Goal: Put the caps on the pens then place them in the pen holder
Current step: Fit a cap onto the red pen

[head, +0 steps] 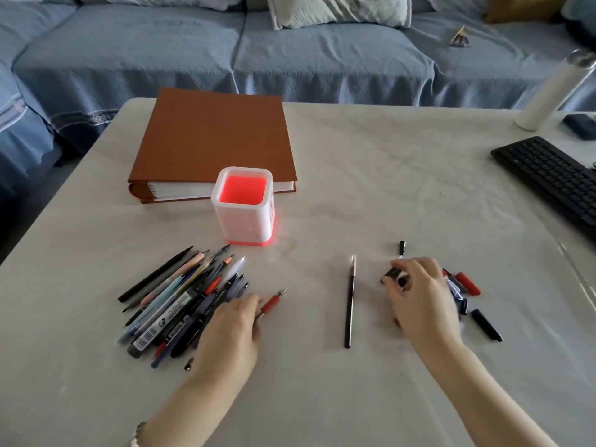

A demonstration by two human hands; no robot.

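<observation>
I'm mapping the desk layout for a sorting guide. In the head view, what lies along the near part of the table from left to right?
Heap of uncapped pens → left hand → red-barrelled pen → thin black pencil → right hand picking up a small black cap → cluster of loose red, blue and black caps.

The right hand (419,298) covers much of the heap of caps (464,285), so their number stays unclear. The keyboard (548,175) runs off the right edge, and the left hand (230,330) hides the pens' (180,301) lower ends.
</observation>
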